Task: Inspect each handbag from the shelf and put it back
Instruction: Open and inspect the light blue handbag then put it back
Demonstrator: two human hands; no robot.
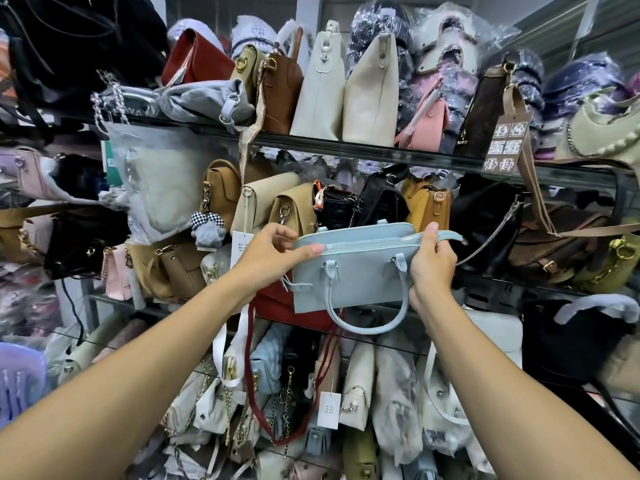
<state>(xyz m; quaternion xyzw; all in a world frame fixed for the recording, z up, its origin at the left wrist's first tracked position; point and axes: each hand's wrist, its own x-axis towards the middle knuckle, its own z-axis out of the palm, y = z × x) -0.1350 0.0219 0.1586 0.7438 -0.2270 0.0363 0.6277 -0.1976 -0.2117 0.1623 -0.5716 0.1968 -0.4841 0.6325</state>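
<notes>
Below the glass shelf (346,147): pale blue handbag (349,271) held up (handles hanging loose).
Left hand (273,252): pinching its left end.
Right hand (431,268): clamped on its right end.

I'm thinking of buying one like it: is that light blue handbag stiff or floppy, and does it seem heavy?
Probably fairly stiff: the light blue handbag keeps its straight-edged shape though the left hand and right hand hold only its top ends. Likely light, since a fingertip pinch seems enough. Its handle hangs loose in front, so it may swing.
</notes>
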